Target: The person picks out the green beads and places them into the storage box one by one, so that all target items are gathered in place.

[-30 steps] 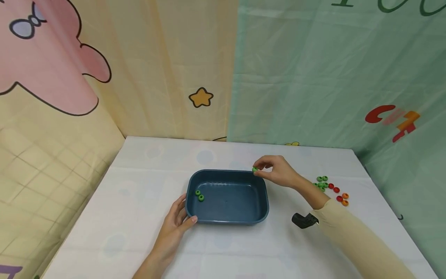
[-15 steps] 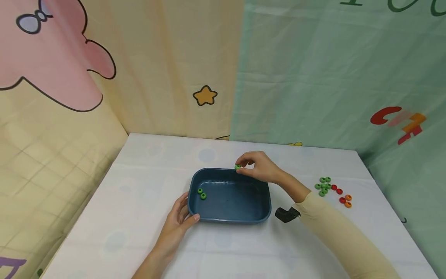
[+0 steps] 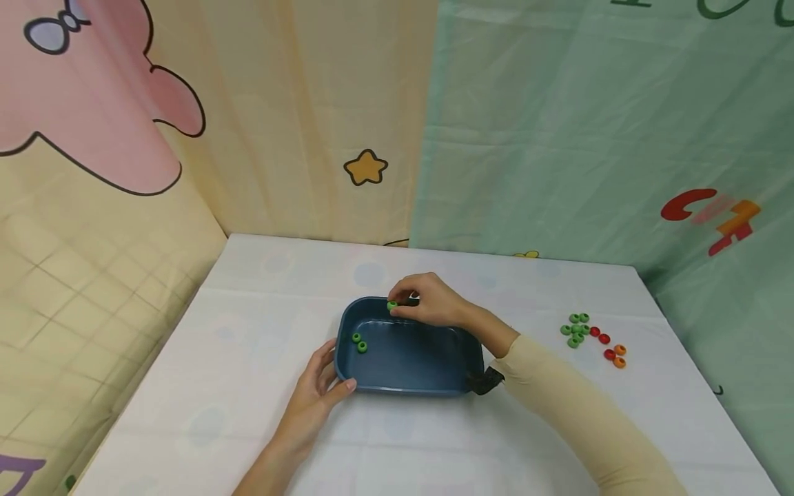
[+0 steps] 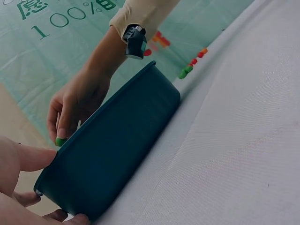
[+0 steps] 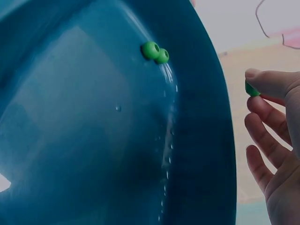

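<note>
A dark blue rectangular plastic basin [image 3: 403,391] stands on the table with two green beads [image 3: 360,343] inside, near its left wall. My left hand [image 3: 310,396] grips the basin's left end, its thumb on the rim, as the left wrist view also shows [image 4: 23,159]. Above the basin's far rim, my right hand [image 3: 431,301] pinches a green bead [image 3: 392,305] between thumb and index finger. In the right wrist view this bead [image 5: 251,89] shows partly behind the thumb, while the other fingers are bent and hold nothing.
Right of the basin lies a cluster of several green beads [image 3: 575,330], with red beads [image 3: 604,338] and orange beads [image 3: 619,362] beside it. The white-covered table [image 3: 205,344] meets printed curtains [image 3: 298,138] at the back and sides. A black camera [image 3: 485,381] hangs below the right wrist.
My right hand has moved left along the basin's far rim with the green bead pinched in it. My left hand has kept its grip on the basin, and the two beads inside lie unmoved.
</note>
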`<action>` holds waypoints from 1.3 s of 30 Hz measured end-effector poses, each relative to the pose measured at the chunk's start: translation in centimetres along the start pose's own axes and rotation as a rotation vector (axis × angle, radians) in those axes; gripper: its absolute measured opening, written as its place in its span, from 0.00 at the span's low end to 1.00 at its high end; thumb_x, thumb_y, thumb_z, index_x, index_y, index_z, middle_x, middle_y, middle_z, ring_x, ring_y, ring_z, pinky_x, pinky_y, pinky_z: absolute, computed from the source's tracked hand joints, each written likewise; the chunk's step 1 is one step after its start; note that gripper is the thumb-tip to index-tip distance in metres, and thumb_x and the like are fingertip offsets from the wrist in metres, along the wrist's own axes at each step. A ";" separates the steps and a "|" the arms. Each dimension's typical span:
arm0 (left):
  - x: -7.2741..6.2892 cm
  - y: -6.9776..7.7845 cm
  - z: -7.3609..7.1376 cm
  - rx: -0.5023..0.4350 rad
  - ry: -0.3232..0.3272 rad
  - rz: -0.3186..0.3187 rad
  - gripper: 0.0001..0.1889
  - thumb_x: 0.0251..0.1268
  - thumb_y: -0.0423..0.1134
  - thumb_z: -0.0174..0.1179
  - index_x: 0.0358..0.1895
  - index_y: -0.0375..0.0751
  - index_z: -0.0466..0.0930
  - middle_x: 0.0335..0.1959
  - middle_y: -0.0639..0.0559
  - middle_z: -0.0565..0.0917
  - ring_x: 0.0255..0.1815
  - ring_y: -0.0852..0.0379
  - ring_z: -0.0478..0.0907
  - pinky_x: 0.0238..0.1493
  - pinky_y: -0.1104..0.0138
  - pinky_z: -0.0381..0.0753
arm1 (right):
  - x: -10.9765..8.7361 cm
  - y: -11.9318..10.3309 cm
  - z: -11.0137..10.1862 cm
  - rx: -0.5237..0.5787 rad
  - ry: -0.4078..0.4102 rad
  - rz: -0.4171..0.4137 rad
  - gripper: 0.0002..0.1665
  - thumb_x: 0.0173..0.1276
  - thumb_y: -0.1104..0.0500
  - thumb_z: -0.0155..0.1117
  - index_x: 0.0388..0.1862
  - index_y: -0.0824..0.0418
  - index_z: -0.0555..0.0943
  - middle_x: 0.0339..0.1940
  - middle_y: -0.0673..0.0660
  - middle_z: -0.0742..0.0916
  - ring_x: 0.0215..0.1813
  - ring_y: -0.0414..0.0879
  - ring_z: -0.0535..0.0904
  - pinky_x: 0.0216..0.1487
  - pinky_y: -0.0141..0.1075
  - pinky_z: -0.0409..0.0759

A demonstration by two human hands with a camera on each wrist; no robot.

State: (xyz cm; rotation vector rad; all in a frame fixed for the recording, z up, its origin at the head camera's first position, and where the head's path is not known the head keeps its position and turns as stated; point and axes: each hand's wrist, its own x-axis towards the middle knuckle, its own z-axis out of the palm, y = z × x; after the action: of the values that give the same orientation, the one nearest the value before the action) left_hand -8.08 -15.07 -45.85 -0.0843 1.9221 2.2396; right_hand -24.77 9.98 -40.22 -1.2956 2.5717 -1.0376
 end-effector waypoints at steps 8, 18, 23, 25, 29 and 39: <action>-0.1 0.2 0.0 0.041 -0.003 -0.001 0.42 0.69 0.26 0.65 0.81 0.47 0.55 0.78 0.40 0.59 0.79 0.40 0.58 0.60 0.69 0.76 | 1.1 -0.3 1.1 0.001 -0.031 -0.013 0.12 0.70 0.61 0.74 0.50 0.62 0.88 0.43 0.50 0.89 0.44 0.39 0.83 0.49 0.33 0.82; -0.1 0.2 0.0 0.050 0.000 -0.005 0.42 0.69 0.25 0.64 0.81 0.46 0.54 0.78 0.39 0.59 0.78 0.40 0.58 0.60 0.69 0.76 | 1.2 0.0 0.9 -0.010 -0.018 0.022 0.13 0.69 0.60 0.74 0.51 0.62 0.88 0.44 0.53 0.89 0.43 0.40 0.83 0.51 0.37 0.83; -0.1 0.2 0.1 0.048 0.004 -0.005 0.42 0.69 0.25 0.64 0.81 0.46 0.54 0.78 0.40 0.59 0.78 0.40 0.59 0.61 0.69 0.76 | 0.2 0.5 0.3 -0.019 -0.003 0.040 0.13 0.69 0.61 0.74 0.50 0.62 0.88 0.43 0.52 0.89 0.42 0.39 0.83 0.51 0.41 0.83; -0.1 0.2 0.1 0.050 0.005 -0.005 0.42 0.69 0.25 0.64 0.81 0.46 0.54 0.78 0.40 0.59 0.78 0.40 0.59 0.60 0.69 0.76 | -0.2 0.7 0.1 -0.022 0.004 0.042 0.12 0.69 0.61 0.74 0.50 0.62 0.88 0.42 0.51 0.89 0.43 0.39 0.84 0.51 0.43 0.83; -0.2 0.2 0.2 0.050 0.006 -0.003 0.42 0.69 0.26 0.65 0.81 0.46 0.54 0.78 0.40 0.59 0.79 0.39 0.58 0.61 0.69 0.76 | -1.1 1.2 -0.5 -0.020 0.016 0.049 0.12 0.69 0.60 0.74 0.50 0.61 0.88 0.41 0.47 0.89 0.43 0.39 0.84 0.51 0.48 0.84; -0.2 0.1 0.1 0.034 0.003 0.006 0.42 0.69 0.24 0.64 0.81 0.46 0.54 0.78 0.40 0.59 0.79 0.40 0.58 0.61 0.69 0.76 | -2.9 1.4 -2.1 -0.054 0.058 0.101 0.14 0.68 0.60 0.75 0.51 0.62 0.88 0.40 0.47 0.89 0.44 0.42 0.84 0.51 0.47 0.83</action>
State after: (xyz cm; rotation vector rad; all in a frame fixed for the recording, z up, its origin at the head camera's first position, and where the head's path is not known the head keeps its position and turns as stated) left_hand -7.92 -14.97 -45.68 -0.0778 1.9632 2.2109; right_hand -24.61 13.80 -40.05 -1.1495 2.6944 -1.0098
